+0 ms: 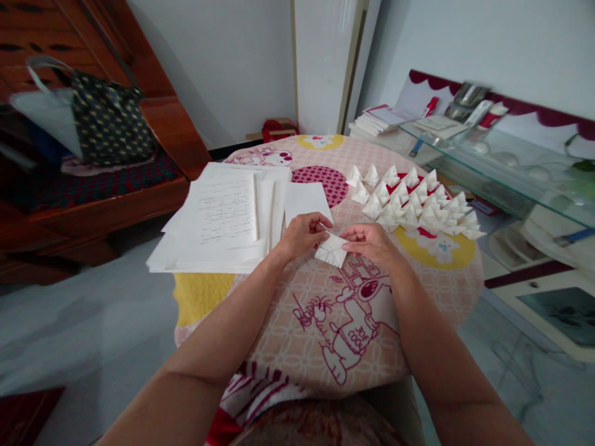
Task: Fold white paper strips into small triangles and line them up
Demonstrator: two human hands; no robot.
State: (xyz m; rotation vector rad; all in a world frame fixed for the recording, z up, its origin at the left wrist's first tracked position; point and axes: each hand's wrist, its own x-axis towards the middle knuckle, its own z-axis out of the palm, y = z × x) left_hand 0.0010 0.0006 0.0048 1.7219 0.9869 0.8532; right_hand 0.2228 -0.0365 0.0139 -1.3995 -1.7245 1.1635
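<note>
Between my two hands is a small folded square of white paper (333, 249) with crease lines, turned cornerwise and just over the patterned tablecloth (279, 334). My left hand (304, 235) pinches its left upper edge. On the opposite side, my right hand (369, 243) grips the right corner between thumb and fingers. A blank white sheet (307, 201) lies right behind my left hand. Farther right stand several folded white paper pieces (402, 193) with pointed tips, set close together in rows.
A stack of paper sheets (218, 214), the top one printed, covers the table's left side. At right is a glass shelf (502, 170) with assorted items. A wooden bench (171, 124) with a dark patterned bag (109, 118) stands at left.
</note>
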